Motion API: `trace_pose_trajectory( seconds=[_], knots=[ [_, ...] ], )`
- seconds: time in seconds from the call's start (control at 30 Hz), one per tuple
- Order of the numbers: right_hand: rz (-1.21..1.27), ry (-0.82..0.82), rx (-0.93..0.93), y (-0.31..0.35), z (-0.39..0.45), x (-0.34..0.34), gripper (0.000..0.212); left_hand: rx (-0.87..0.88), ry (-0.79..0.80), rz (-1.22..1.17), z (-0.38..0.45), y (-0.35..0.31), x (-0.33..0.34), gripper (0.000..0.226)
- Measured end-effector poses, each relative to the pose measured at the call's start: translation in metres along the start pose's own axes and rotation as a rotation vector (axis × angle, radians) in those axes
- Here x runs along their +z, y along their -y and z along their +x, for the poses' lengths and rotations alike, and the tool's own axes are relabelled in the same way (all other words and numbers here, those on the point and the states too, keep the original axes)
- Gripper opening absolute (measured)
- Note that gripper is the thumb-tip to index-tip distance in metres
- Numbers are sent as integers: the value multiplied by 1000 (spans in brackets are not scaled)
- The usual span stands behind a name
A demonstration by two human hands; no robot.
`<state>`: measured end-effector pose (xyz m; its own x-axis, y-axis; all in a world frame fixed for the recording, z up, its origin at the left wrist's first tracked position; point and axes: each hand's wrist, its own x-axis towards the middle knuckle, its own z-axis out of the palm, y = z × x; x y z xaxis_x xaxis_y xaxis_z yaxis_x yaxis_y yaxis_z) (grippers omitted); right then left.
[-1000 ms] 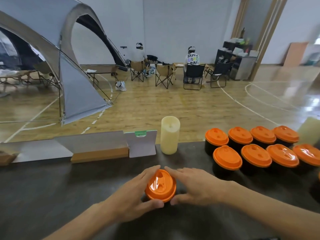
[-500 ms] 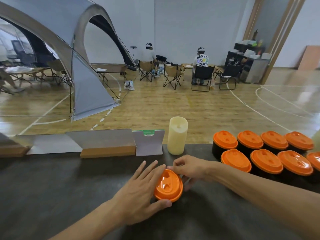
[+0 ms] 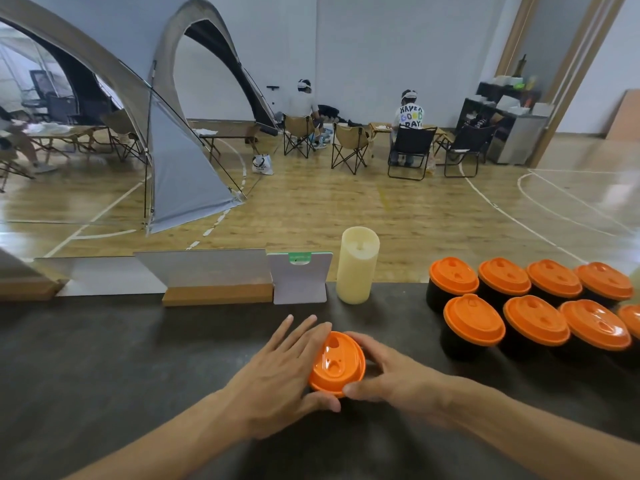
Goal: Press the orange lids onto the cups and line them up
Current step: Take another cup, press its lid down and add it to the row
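Hands flank 1 orange lid (image 3: 337, 365) on the dark counter (image 3: 104, 358), in front of the cream candle (image 3: 356, 265) and slightly left of it. The left hand (image 3: 280, 372) lies against the lid's left side with fingers straight and thumb under the near rim. The right hand (image 3: 391, 375) curls round the lid's right side, thumb at the near rim. The lid sits tilted; the cup beneath it is hidden. To the right of the candle, lidded black cups (image 3: 519, 306) stand in 2 rows, 4 at the back and 4 in front, touching or nearly so.
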<state>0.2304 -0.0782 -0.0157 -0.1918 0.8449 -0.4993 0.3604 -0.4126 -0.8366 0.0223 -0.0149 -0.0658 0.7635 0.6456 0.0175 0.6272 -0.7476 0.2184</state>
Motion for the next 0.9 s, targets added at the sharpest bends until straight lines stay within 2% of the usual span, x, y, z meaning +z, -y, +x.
trace_pose_trajectory(
  seconds=[0.2,0.3,0.4,0.57,0.67,0.77,0.9],
  knots=[
    [-390,-7,-55,10,3,2,94,21,30,-66,0,-1,-4,95],
    [-584,-33,-50,12,-1,0,108,-45,91,-308,3,0,3,85],
    [-751,-61,-65,13,-4,-2,111,-156,94,-638,1,-3,14,85],
    [-1050,-124,-120,4,-2,-2,109,-241,-4,-947,-3,-20,18,96],
    [-1135,-128,-130,1,0,-4,112,-348,-71,-1102,-4,-28,16,94],
    [-1157,-123,-136,1,-1,-5,114,-375,-96,-1112,-6,-23,8,69],
    [-1157,-113,-128,4,-2,-6,110,-294,-90,-946,-5,-1,-5,45]
  ],
)
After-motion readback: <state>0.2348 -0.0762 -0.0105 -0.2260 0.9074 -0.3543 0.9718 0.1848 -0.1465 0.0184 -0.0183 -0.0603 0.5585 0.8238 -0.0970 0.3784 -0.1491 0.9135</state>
